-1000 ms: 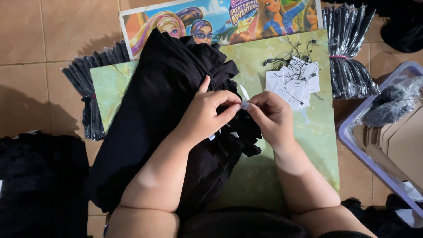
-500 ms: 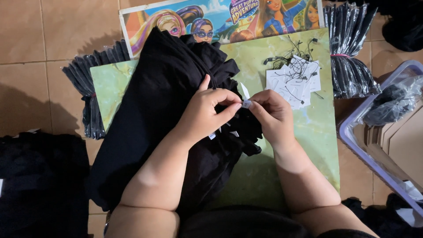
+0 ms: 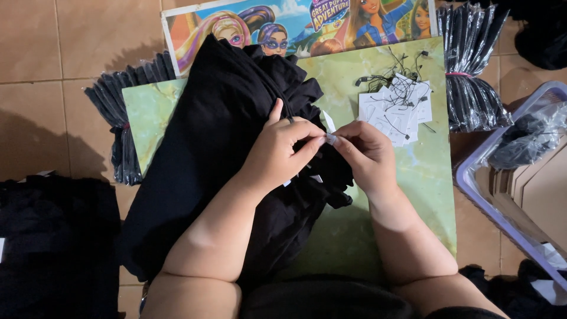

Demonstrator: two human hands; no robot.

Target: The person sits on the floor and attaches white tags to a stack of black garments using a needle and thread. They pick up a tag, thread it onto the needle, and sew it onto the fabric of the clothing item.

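Head view, looking down on a floor workplace. The left hand (image 3: 277, 156) and the right hand (image 3: 366, 155) meet fingertip to fingertip over the right edge of a folded stack of black cloth garments (image 3: 224, 153). Between them sits a small pale tag piece (image 3: 331, 139), pinched narrow by thumb and forefinger of both hands; the left grip closes on it from the left, the right grip from the right, so both hands are equally near. What exactly the small piece is cannot be told at this size. A thin white strip (image 3: 328, 121) stands just beyond the fingertips.

The garment stack has its long axis running from near left to far right, and the pinch point lies at its right side, toward the far end. A heap of white paper hang tags with black strings (image 3: 397, 105) lies just to the far right of the right hand, apart from it.

Everything rests on a mottled green flat board (image 3: 425, 177) laid on the tan tiled floor (image 3: 71, 47). A colourful cartoon printed board (image 3: 295, 23) lies at the far edge. Bundles of clear plastic bags (image 3: 472, 71) flank the board, and a lilac plastic bin (image 3: 508, 218) stands at the right.
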